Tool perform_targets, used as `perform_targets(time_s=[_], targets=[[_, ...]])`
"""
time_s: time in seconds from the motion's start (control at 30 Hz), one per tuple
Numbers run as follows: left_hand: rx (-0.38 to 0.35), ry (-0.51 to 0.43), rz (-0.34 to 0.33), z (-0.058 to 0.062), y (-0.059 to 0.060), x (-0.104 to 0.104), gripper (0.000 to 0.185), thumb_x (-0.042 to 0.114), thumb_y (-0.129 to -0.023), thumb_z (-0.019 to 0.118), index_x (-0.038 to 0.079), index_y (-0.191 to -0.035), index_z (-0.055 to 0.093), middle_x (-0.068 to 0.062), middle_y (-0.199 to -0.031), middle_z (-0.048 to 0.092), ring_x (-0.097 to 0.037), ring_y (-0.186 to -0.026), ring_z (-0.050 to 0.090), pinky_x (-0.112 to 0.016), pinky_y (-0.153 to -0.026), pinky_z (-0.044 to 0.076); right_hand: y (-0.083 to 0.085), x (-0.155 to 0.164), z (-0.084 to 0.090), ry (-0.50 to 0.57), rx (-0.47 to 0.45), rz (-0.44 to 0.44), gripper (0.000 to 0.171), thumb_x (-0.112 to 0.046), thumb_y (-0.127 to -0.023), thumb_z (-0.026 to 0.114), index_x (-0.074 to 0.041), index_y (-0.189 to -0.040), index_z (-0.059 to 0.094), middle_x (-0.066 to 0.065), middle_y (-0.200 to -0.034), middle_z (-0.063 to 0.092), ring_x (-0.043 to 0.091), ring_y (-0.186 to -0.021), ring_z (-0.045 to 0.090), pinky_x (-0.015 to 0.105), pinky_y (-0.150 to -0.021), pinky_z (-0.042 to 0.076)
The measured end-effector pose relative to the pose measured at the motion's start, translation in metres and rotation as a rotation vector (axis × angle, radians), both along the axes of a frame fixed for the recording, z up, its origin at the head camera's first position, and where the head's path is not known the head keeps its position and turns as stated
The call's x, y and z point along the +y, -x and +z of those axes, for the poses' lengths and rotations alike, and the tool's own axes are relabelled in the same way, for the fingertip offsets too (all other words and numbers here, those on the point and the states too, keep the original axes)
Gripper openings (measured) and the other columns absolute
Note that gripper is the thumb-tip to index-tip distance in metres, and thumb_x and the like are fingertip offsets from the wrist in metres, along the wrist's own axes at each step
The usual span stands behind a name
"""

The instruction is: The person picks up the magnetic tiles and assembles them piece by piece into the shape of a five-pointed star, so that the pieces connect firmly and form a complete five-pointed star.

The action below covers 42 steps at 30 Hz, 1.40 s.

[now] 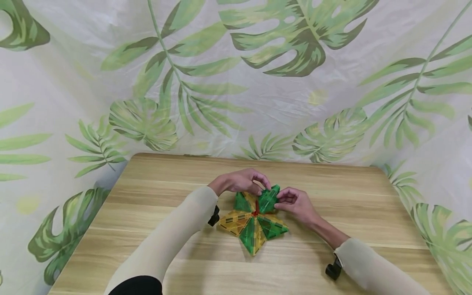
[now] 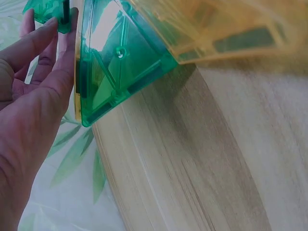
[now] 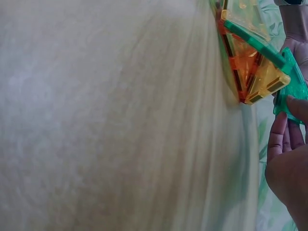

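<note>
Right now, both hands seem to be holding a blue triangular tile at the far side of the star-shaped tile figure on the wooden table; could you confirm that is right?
Not quite: the triangular tile is green, not blue, as the head view shows. Otherwise yes: the left hand and right hand both hold it at the far side of the star-shaped tile figure on the wooden table.

Soft, even light all round, no harsh spots

Head view is bright and sharp, with faint shadows under the forearms on the wooden table (image 1: 368, 213). Left wrist view has glare on the green tile (image 2: 120, 62) around 11 o'clock and blurry yellow tiles (image 2: 226, 29) at 1 o'clock. Right wrist view is mostly smeared, washed-out blur.
</note>
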<state>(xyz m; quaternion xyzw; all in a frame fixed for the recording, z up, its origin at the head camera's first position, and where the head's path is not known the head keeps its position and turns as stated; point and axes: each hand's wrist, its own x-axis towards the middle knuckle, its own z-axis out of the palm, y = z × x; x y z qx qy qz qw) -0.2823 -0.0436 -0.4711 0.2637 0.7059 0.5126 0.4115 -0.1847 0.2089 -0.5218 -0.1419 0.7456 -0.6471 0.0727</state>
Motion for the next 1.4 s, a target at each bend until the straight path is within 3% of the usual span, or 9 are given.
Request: perform_targets(time_s=[0.23,0.63,0.8,0.93,1.17,1.4], targets=[[0.034,0.037,0.015,-0.003,-0.001,0.002,0.028,-0.016,-0.096,0.063,0.001,-0.116,0.073,-0.007,-0.127,0.069,-0.021,-0.116,0.069,-0.036,-0.095,0.060,0.001,-0.003,-0.006,-0.015,-0.022,-0.002,0.030,0.007,-0.085,0.082,0.013,-0.110,0.066,0.028,-0.104,0.073,0.013,-0.090,0.074,0.024,-0.079,0.062],[0.150,0.105,-0.036,-0.002,0.000,0.008,0.022,-0.014,-0.095,0.067,0.001,-0.110,0.074,-0.007,-0.120,0.071,-0.018,-0.112,0.065,-0.032,-0.088,0.060,0.003,-0.005,-0.017,-0.018,-0.056,-0.010,0.030,0.007,-0.085,0.083,0.014,-0.109,0.066,0.026,-0.100,0.073,0.011,-0.085,0.074,0.022,-0.073,0.061],[0.151,0.137,-0.054,-0.002,-0.001,0.009,0.023,-0.015,-0.095,0.065,0.001,-0.109,0.073,-0.006,-0.114,0.072,-0.016,-0.105,0.066,-0.027,-0.083,0.059,0.003,-0.006,-0.020,-0.032,-0.048,-0.010,0.032,0.007,-0.084,0.084,0.012,-0.110,0.066,0.024,-0.101,0.074,0.013,-0.087,0.074,0.024,-0.074,0.062],[0.132,0.161,-0.060,0.000,-0.002,0.009,0.025,-0.017,-0.096,0.063,0.000,-0.111,0.072,-0.007,-0.113,0.074,-0.016,-0.107,0.068,-0.029,-0.087,0.060,0.003,-0.006,-0.020,-0.060,-0.033,-0.002,0.033,0.005,-0.084,0.085,0.011,-0.111,0.066,0.024,-0.103,0.073,0.014,-0.089,0.072,0.024,-0.076,0.062],[0.188,0.171,-0.073,0.004,-0.002,0.007,0.024,-0.014,-0.096,0.065,-0.002,-0.116,0.072,-0.012,-0.117,0.075,-0.019,-0.109,0.070,-0.030,-0.091,0.060,0.003,-0.006,-0.019,-0.056,-0.021,0.018,0.033,0.004,-0.086,0.084,0.012,-0.111,0.066,0.028,-0.105,0.072,0.015,-0.089,0.072,0.023,-0.077,0.061],[0.237,0.124,-0.006,0.004,-0.007,-0.003,0.027,-0.013,-0.097,0.066,-0.005,-0.122,0.069,-0.019,-0.123,0.072,-0.026,-0.114,0.070,-0.031,-0.094,0.060,-0.001,0.000,-0.015,-0.092,-0.048,0.036,0.031,0.002,-0.088,0.083,0.010,-0.114,0.068,0.027,-0.109,0.073,0.020,-0.096,0.074,0.026,-0.082,0.063]])
